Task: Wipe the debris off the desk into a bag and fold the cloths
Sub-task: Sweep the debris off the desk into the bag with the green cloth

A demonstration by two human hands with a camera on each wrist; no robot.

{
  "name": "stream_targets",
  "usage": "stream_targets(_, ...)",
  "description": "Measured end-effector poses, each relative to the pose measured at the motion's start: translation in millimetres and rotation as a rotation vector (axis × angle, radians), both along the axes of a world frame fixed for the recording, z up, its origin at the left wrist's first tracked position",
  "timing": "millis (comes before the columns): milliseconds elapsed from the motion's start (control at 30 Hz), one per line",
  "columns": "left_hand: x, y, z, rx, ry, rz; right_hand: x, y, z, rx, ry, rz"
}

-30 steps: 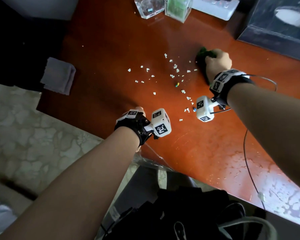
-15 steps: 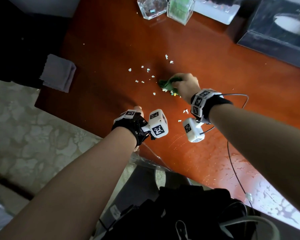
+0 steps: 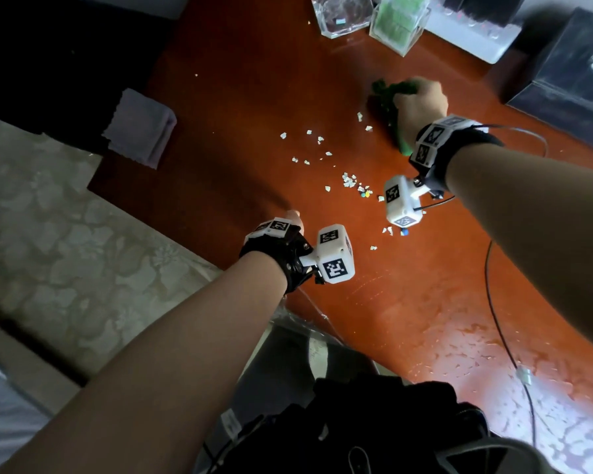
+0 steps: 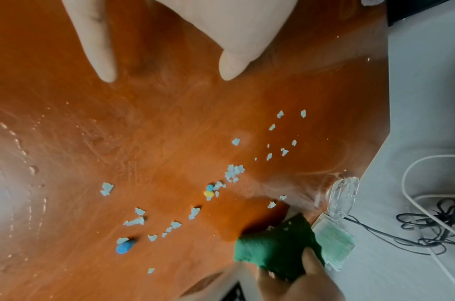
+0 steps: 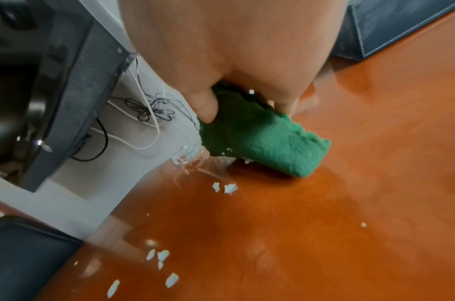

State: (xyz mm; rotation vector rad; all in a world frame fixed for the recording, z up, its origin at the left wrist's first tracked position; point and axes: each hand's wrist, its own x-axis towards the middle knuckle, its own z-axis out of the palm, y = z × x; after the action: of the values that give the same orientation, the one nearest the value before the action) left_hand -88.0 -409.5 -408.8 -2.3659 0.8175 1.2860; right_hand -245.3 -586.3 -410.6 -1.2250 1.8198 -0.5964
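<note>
Desk strewn with debris; right hand grips green cloth; left hand spread (wrist view only).

No readable text, brand name, number or sign appears in any view. The only printed marks are black-and-white square coded patterns on the white cubes and bands worn at both wrists; these carry no letters or digits. A small label at the lower edge is too blurred to read.

Office, wooden desk, tangled cables
</note>
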Motion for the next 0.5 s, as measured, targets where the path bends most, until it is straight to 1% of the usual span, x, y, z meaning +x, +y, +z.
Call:
stream_targets(133,3.1,-3.3,-2.7,0.015,-0.008,-0.002,15.6,1.8,-13.2,0.014,0.015,0.105)
stream_targets(267,-0.9,-4.4,3.8,0.031,0.006,0.0,23.2,0.0,-11.5,0.012,0.006,0.166)
stream_targets(333,-3.6,-4.7,12.0,0.028,-0.015,-0.007,24.7,-1.1,-11.4,0.023,-0.008,0.186)
stream_targets(400,-2.3,-3.6,12.0,0.005,-0.002,0.005,25.1,-1.2,-11.5,0.047,-0.016,0.228)
stream_targets(500,4.6,-1.2,-17.1,-0.017,0.07,0.104,24.3,9.4,-14.3,0.122,-0.054,0.328)
